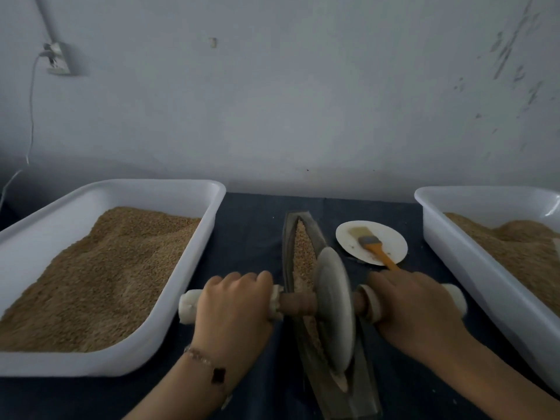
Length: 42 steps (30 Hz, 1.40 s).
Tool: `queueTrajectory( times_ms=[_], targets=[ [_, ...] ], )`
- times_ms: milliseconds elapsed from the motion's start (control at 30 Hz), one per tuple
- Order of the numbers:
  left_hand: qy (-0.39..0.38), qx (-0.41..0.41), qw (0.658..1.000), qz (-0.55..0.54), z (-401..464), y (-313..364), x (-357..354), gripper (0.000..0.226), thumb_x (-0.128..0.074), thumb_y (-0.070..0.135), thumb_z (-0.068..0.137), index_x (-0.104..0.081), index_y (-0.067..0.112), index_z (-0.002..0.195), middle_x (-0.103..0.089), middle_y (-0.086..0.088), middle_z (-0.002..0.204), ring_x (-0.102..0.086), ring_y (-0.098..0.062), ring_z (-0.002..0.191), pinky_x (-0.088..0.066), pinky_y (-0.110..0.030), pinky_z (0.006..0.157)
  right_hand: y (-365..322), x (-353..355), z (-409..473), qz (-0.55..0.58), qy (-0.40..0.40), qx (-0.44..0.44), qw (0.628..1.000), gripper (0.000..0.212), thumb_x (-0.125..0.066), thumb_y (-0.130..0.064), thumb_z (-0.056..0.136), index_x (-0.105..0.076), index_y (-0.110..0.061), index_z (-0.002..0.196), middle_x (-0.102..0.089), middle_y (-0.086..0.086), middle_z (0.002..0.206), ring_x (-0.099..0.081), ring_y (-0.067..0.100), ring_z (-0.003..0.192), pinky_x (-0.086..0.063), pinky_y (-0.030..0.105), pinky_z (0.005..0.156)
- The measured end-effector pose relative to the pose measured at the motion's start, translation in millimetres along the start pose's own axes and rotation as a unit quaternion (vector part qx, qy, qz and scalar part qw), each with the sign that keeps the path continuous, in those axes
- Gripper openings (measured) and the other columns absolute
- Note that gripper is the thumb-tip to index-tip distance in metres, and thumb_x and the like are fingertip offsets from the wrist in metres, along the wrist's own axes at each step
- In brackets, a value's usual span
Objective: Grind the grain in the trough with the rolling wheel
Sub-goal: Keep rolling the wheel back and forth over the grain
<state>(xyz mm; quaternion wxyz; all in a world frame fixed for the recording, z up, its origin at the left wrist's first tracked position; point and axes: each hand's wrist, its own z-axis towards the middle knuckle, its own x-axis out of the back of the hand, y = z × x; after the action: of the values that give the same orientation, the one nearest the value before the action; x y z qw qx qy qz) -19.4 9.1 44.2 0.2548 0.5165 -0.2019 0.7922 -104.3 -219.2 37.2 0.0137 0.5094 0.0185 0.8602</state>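
Observation:
A long, narrow, dark trough (289, 237) lies lengthwise on the table's middle, with tan grain (303, 250) in its groove. A grey stone wheel (335, 304) stands upright in the groove near its middle, on a wooden axle (298, 303) with pale wrapped handles at both ends. My left hand (235, 304) grips the left handle from above; a bracelet is on that wrist. My right hand (415, 310) grips the right handle, whose white end (454, 297) sticks out past it. The wheel looks slightly blurred.
A large white tub (169, 301) heaped with grain stands at the left, and another white tub (472, 268) with grain at the right. Behind the right hand, a white plate (391, 241) holds an orange-handled brush (374, 245). A dark cloth covers the table; a wall stands close behind.

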Motion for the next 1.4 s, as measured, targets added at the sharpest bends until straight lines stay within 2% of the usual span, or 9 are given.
queueTrajectory(
  times_ms=[67, 133, 300, 400, 600, 867, 1033, 1133, 1400],
  targets=[
    [0.039, -0.037, 0.998, -0.031, -9, 2, 9, 0.043, -0.082, 0.024, 0.042, -0.043, 0.025, 0.059, -0.044, 0.01, 0.049, -0.043, -0.011, 0.043, -0.037, -0.026, 0.045, -1, 7, -10, 0.004, -0.009, 0.015, 1.0, 0.048, -0.089, -0.016, 0.031, -0.057, -0.026, 0.065, -0.054, -0.007, 0.056, -0.05, 0.01, 0.047, -0.039, 0.023, 0.043],
    [0.025, -0.033, 0.999, -0.029, -9, 2, 7, 0.044, -0.084, 0.02, 0.037, -0.043, 0.023, 0.055, -0.044, 0.009, 0.045, -0.042, -0.011, 0.039, -0.036, -0.027, 0.041, 0, 7, -12, 0.001, -0.015, 0.02, 1.0, 0.049, -0.09, -0.018, 0.031, -0.057, -0.027, 0.066, -0.053, -0.008, 0.055, -0.047, 0.007, 0.046, -0.034, 0.019, 0.043],
    [-0.002, 0.018, 0.999, 0.047, 24, -4, -23, 0.029, -0.051, 0.036, 0.083, -0.028, 0.029, 0.069, -0.035, 0.012, 0.063, -0.038, -0.007, 0.061, -0.028, -0.025, 0.061, 10, -22, 18, -0.019, -0.001, -0.006, 1.0, 0.037, -0.084, -0.014, 0.048, -0.051, -0.022, 0.063, -0.054, -0.004, 0.057, -0.041, 0.011, 0.047, -0.03, 0.023, 0.043],
    [0.001, 0.05, 0.998, 0.043, 53, -11, -39, 0.027, -0.05, 0.034, 0.086, -0.03, 0.026, 0.07, -0.034, 0.011, 0.063, -0.038, -0.01, 0.061, -0.028, -0.026, 0.061, 17, -46, 54, -0.039, -0.022, -0.01, 0.999, 0.021, -0.072, -0.019, 0.066, -0.053, -0.018, 0.076, -0.063, 0.002, 0.074, -0.058, 0.025, 0.065, -0.039, 0.034, 0.055],
    [0.009, 0.107, 0.994, 0.035, 102, -22, -58, 0.022, -0.052, 0.033, 0.089, -0.039, 0.021, 0.078, -0.043, 0.006, 0.069, -0.042, -0.014, 0.065, -0.034, -0.029, 0.066, 27, -69, 108, -0.063, -0.008, -0.01, 0.998, 0.015, -0.06, -0.024, 0.081, -0.053, -0.015, 0.091, -0.063, 0.005, 0.09, -0.057, 0.027, 0.082, -0.025, 0.032, 0.064],
    [-0.079, 0.073, 0.993, -0.038, 74, -30, -52, 0.027, -0.05, 0.033, 0.089, -0.035, 0.027, 0.068, -0.046, 0.01, 0.066, -0.045, -0.008, 0.058, -0.033, -0.026, 0.057, 3, -40, 72, -0.076, 0.038, 0.022, 0.996, 0.027, -0.082, -0.01, 0.056, -0.058, -0.012, 0.07, -0.062, 0.007, 0.063, -0.059, 0.028, 0.057, -0.042, 0.035, 0.054],
    [-0.07, 0.027, 0.997, 0.033, 25, -6, -16, 0.033, -0.05, 0.036, 0.085, -0.023, 0.031, 0.067, -0.036, 0.012, 0.062, -0.035, -0.005, 0.057, -0.028, -0.025, 0.059, 0, -17, 24, -0.028, -0.03, -0.026, 0.999, 0.025, -0.073, -0.014, 0.068, -0.05, -0.023, 0.07, -0.06, -0.004, 0.069, -0.048, 0.016, 0.058, -0.034, 0.029, 0.053],
    [-0.08, 0.023, 0.996, 0.027, 0, 1, -3, 0.032, -0.047, 0.043, 0.083, -0.022, 0.032, 0.068, -0.035, 0.013, 0.063, -0.034, -0.004, 0.057, -0.023, -0.023, 0.053, -5, 4, 5, -0.011, 0.011, 0.012, 1.0, 0.043, -0.081, -0.009, 0.046, -0.043, -0.025, 0.059, -0.051, -0.007, 0.053, -0.035, 0.01, 0.047, -0.028, 0.025, 0.047],
    [-0.065, 0.058, 0.996, 0.006, 18, -3, -28, 0.031, -0.047, 0.039, 0.084, -0.024, 0.03, 0.065, -0.035, 0.013, 0.061, -0.031, -0.005, 0.053, -0.013, -0.019, 0.046, 0, -11, 23, -0.03, 0.029, 0.051, 0.998, 0.038, -0.083, -0.007, 0.041, -0.053, -0.018, 0.061, -0.056, -0.002, 0.055, -0.053, 0.02, 0.048, -0.039, 0.032, 0.044]
  ],
)
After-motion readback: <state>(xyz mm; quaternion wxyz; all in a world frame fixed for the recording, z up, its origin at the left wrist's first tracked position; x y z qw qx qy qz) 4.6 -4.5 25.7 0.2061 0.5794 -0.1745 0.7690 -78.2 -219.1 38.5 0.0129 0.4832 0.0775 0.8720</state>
